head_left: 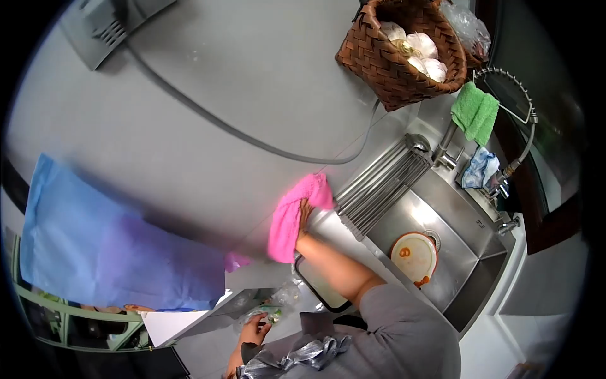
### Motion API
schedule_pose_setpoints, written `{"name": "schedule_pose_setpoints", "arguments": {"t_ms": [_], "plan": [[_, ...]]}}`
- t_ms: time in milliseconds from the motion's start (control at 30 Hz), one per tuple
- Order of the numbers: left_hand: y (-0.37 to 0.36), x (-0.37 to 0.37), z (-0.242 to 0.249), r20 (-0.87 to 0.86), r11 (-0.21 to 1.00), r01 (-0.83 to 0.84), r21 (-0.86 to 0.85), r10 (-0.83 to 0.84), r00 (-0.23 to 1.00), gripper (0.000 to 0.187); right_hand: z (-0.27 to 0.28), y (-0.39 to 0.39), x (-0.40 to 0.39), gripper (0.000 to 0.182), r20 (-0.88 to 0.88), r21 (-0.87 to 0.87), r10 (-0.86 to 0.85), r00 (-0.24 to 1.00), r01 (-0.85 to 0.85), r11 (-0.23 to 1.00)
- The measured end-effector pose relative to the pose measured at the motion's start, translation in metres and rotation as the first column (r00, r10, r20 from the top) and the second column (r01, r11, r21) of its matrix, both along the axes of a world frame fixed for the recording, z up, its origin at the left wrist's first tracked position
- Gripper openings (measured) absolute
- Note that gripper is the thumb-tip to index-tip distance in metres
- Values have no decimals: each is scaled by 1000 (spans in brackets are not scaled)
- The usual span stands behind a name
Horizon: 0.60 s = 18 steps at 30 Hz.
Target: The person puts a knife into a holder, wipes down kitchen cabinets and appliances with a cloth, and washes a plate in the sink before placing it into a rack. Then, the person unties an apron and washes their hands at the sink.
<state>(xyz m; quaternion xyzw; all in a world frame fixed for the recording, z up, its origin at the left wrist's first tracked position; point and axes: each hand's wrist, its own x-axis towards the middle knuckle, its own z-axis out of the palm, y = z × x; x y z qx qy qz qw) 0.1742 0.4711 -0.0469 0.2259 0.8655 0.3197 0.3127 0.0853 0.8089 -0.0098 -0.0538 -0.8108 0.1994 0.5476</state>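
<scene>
A bright pink cloth lies bunched on the grey countertop, with my right hand gripping it. Part of that hand is hidden by the cloth's folds. Lower down, my left hand is closed on a crumpled clear plastic bag with something green inside, below the counter's front edge. Under my right forearm is a dark-rimmed, pale rectangular thing, partly covered by the arm.
Right of the cloth are a metal roll-up rack and a steel sink holding a stained plate. A woven basket of garlic stands at the back. A grey cable crosses the counter. Blue fabric hangs over the left edge.
</scene>
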Motion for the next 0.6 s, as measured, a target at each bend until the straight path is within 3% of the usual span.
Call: {"name": "schedule_pose_setpoints", "arguments": {"t_ms": [67,133,200,267,333,367,467,500,600], "plan": [[15,-4,10,-10,999,38,-17,-38,999,36,-12,32,-6,56,14,-49,-19,1000,20,999],[5,-4,-2,19,1000,-29,-7,29,999,35,-21,101,-9,55,79,-167,-149,986,160,973],[-21,6,-24,68,986,-138,-94,144,987,39,-25,184,-1,54,124,-290,-331,935,353,889],[-58,12,-69,142,976,-108,-188,136,980,49,-25,253,14,53,158,-387,-469,869,492,780],[-60,24,-77,176,971,-82,-222,123,977,52,-27,292,27,52,186,-476,-522,832,541,693],[-71,27,-97,195,990,-62,-125,86,977,51,-29,296,30,52,195,-506,-530,825,547,667],[-22,27,-43,126,985,-79,-151,98,987,38,-43,260,23,51,177,-525,-519,836,526,669],[-12,25,-33,49,989,-62,-138,70,996,39,-48,235,20,50,162,-516,-496,853,502,694],[8,23,-13,60,985,-93,-148,103,993,38,-65,136,-2,49,153,-469,-343,927,374,800]]}}
